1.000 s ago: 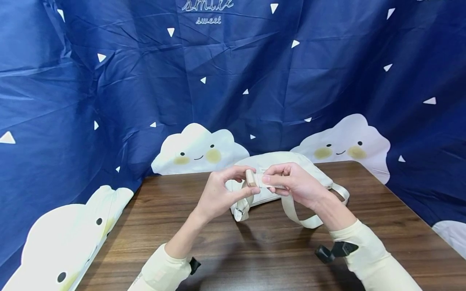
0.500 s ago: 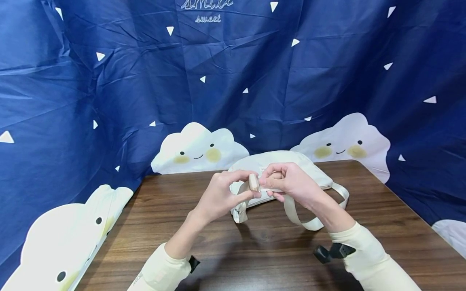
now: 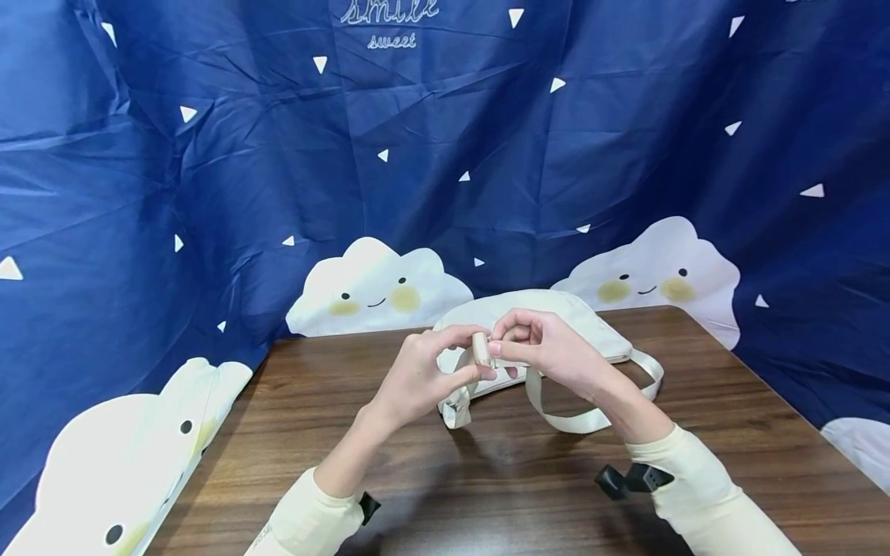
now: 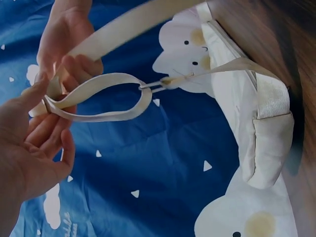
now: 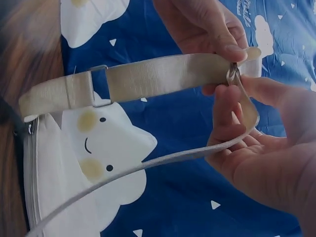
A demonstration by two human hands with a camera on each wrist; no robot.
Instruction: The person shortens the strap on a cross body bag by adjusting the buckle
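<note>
A white sling bag [image 3: 591, 324] lies at the back of the table, its cream webbing strap [image 4: 123, 32] raised off the tabletop. My left hand [image 3: 417, 371] pinches a doubled-over fold of the strap between thumb and fingers. Close on its right, my right hand [image 3: 556, 351] pinches the strap beside a small metal slider [image 5: 234, 73]. Seen from the right wrist, the strap bulges in a small loop by the right fingers. A rectangular metal ring [image 5: 101, 86] joins the strap nearer the bag. Fingers partly hide the slider.
The brown wood-grain table [image 3: 417, 479] runs beneath both forearms. Behind it hangs a blue cloth [image 3: 417, 116] with white clouds and triangles. One strap loop [image 3: 577, 423] droops onto the table at the bag's right.
The right fingers have shifted left, closer to the left hand, and the strap piece between them has turned. The drooping strap loop has moved slightly left. The bag stays in place.
</note>
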